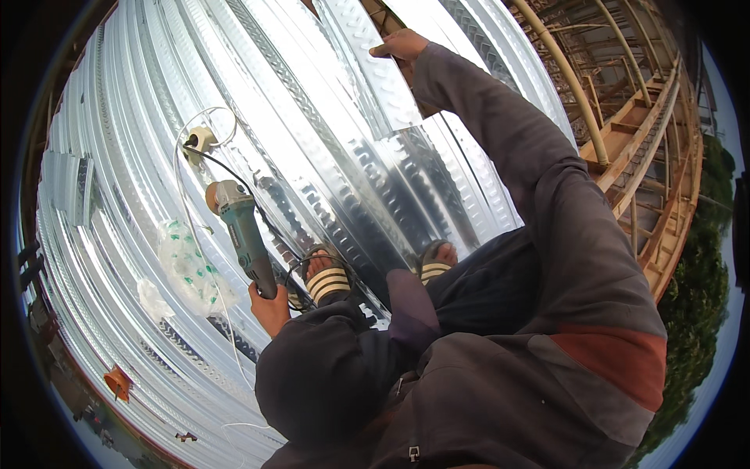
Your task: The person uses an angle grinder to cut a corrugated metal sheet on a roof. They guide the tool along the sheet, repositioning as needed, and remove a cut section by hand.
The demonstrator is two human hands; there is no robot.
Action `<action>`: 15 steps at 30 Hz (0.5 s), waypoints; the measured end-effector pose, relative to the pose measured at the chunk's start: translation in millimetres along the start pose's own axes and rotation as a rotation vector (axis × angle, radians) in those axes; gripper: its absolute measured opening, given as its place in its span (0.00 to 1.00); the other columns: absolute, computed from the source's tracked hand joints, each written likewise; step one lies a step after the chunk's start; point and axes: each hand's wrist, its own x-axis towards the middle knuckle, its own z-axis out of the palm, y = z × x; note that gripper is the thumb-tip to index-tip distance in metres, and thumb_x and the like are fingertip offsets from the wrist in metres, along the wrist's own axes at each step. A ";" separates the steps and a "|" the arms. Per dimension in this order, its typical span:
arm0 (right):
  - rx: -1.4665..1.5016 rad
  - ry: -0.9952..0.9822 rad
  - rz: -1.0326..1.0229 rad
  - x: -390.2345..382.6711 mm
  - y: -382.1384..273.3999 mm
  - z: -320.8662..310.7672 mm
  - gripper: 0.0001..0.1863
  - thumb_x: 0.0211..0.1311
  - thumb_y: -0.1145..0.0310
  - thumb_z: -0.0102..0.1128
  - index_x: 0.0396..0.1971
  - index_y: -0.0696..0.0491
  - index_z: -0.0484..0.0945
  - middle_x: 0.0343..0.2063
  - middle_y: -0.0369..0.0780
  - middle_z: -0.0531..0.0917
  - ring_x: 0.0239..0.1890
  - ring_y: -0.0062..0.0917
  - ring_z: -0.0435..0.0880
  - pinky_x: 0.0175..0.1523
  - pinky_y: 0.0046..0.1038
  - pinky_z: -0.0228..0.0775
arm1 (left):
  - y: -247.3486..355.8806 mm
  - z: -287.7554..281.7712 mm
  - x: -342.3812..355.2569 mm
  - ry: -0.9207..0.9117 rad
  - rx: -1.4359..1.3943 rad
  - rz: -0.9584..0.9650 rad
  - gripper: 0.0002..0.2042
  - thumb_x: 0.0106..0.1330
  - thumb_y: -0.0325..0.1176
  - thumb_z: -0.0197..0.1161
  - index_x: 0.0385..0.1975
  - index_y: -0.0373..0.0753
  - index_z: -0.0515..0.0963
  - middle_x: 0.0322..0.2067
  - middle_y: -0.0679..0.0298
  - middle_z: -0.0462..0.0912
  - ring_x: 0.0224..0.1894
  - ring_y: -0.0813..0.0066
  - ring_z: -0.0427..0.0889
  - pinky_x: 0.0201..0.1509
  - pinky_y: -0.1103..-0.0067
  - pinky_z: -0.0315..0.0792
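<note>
My left hand (270,309) is wrapped around the rear handle of a teal and grey angle grinder (248,238). The grinder's head points away from me, and a black cord trails from it. At the end of my outstretched arm, my right hand (403,45) grips the edge of a narrow ribbed metal decking sheet (383,90). Some of its fingers are hidden from view. Beside that sheet, a brown gap (426,109) shows in the deck. I am crouching on the shiny ribbed metal decking (289,102), with my striped sandals (328,281) on it.
A cream socket (201,141) with a black plug and white cord lies beyond the grinder. Clear plastic bags (191,266) rest to the left. Farther off are a metal offcut (69,187) and an orange object (118,383). Timber framing and poles (574,86) line the deck's right edge.
</note>
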 end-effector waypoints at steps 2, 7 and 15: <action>0.219 -0.278 0.079 -5.2 66.3 -72.2 0.13 0.62 0.60 0.68 0.33 0.54 0.80 0.26 0.33 0.80 0.31 0.17 0.78 0.42 0.24 0.72 | -1.9 -3.0 -3.6 -0.090 -0.038 -0.082 0.27 0.50 0.34 0.65 0.51 0.30 0.74 0.34 0.42 0.84 0.38 0.47 0.85 0.45 0.64 0.75; 0.383 -0.087 -0.038 -23.1 13.3 -10.5 0.11 0.63 0.61 0.67 0.35 0.53 0.80 0.25 0.29 0.77 0.27 0.12 0.73 0.36 0.21 0.68 | -1.9 -3.5 3.1 -0.083 -0.059 -0.087 0.27 0.51 0.35 0.65 0.52 0.30 0.73 0.33 0.42 0.84 0.39 0.46 0.85 0.46 0.65 0.75; 0.603 -0.194 0.189 -48.6 62.6 -47.8 0.15 0.65 0.55 0.61 0.31 0.52 0.74 0.23 0.38 0.75 0.27 0.28 0.78 0.31 0.34 0.72 | 13.1 -14.2 6.1 -0.082 -0.067 -0.098 0.28 0.52 0.36 0.66 0.54 0.31 0.72 0.33 0.41 0.84 0.39 0.45 0.86 0.44 0.63 0.76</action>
